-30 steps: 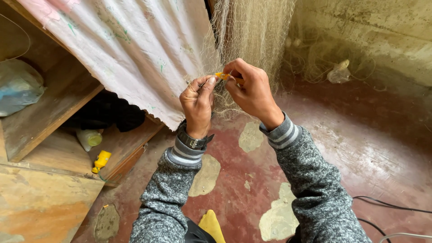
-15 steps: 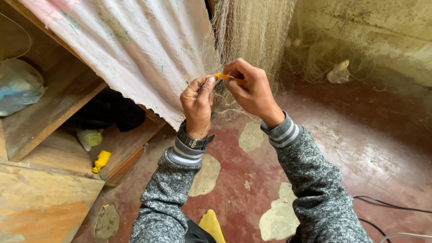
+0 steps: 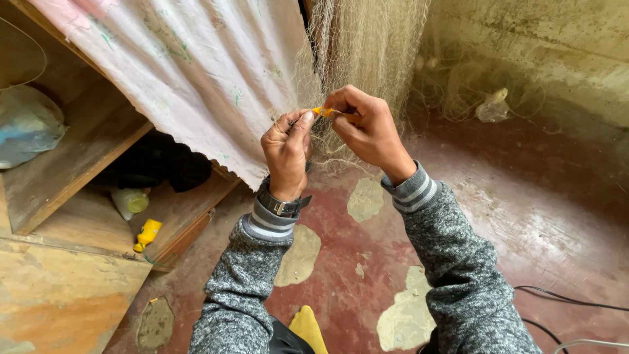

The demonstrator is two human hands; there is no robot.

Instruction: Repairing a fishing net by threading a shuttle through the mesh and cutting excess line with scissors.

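Note:
A fine beige fishing net (image 3: 370, 46) hangs from above in front of me and trails onto the floor. My left hand (image 3: 286, 147) pinches a bit of the net's mesh between thumb and fingers. My right hand (image 3: 367, 124) grips a small orange netting needle (image 3: 325, 112), whose tip touches the mesh right at my left fingertips. Both hands meet at chest height, almost touching. I wear a grey sweater with striped cuffs and a watch on the left wrist.
A pale patterned cloth (image 3: 196, 72) drapes over a wooden shelf unit (image 3: 78, 170) on the left, holding a plastic bag (image 3: 26, 124), a bottle (image 3: 130, 202) and a yellow object (image 3: 148, 233). The worn red floor (image 3: 537, 216) has cables (image 3: 570, 301) at right. A concrete wall (image 3: 557, 39) stands behind.

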